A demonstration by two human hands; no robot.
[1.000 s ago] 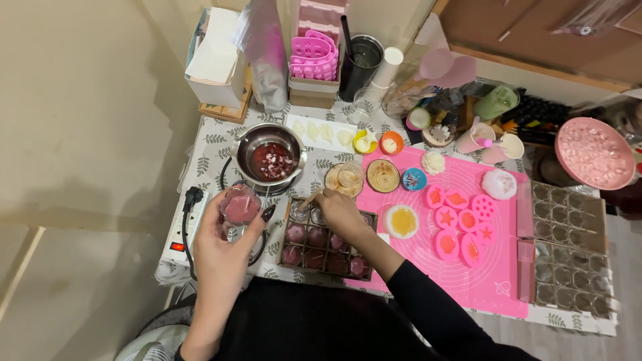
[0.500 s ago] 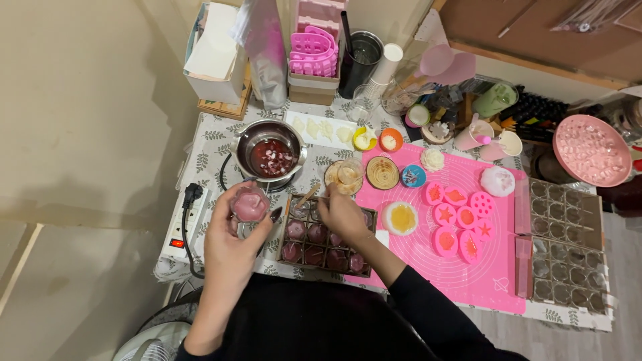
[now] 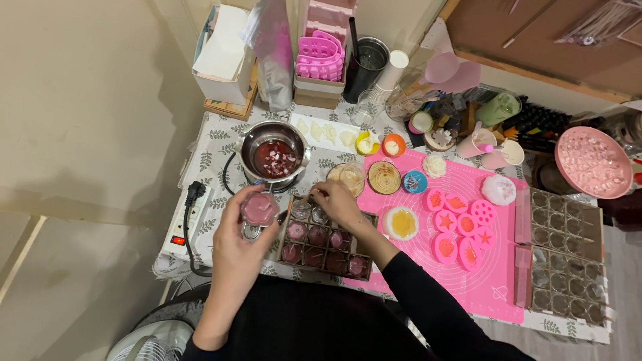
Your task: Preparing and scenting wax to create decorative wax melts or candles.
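1. Table (image 3: 221, 144): covered in white cloth with leaf print, pushed against the wall.
2. Pink mat (image 3: 485, 267) covers the right-centre.
3. Metal pot (image 3: 273, 157) on a burner, left-centre.
4. Dark grid mould (image 3: 326, 241) at the front edge.
5. White power strip (image 3: 186, 224) at the left edge.
6. Clear cavity trays (image 3: 565, 257) on the right.
7. Boxes (image 3: 224, 67) along the back.

Head camera looks steeply down, table (image 3: 221, 134) near
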